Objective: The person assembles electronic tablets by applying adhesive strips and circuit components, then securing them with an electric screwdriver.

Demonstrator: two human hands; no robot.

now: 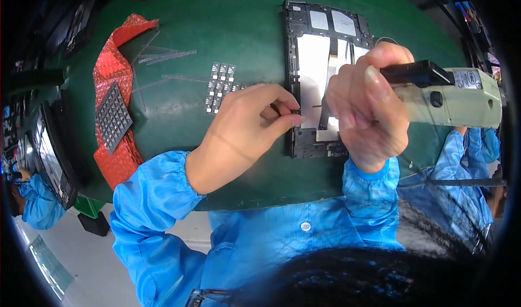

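A black electronic device frame (299, 23) with silver-white panels lies on the green bench in front of me. At its left edge the thumb and fingers of my left hand (233, 130) are pinched together. A small dark bit shows by those fingertips, too small to name. My right hand (374, 103) is wrapped round a pale green electric screwdriver (467, 103) with a black lever, held above the right part of the frame. The hand hides the tool's tip and some of the frame. Just left of my left hand lies a sheet of small dark parts (220, 79), partly covered by that hand.
Red bubble wrap (114, 62) lies on the bench at the left, with a dark grid sheet of parts (114, 118) on it. Thin clear strips (168, 55) are scattered beside it. Blue-sleeved people sit at far left (40, 204) and right (461, 160).
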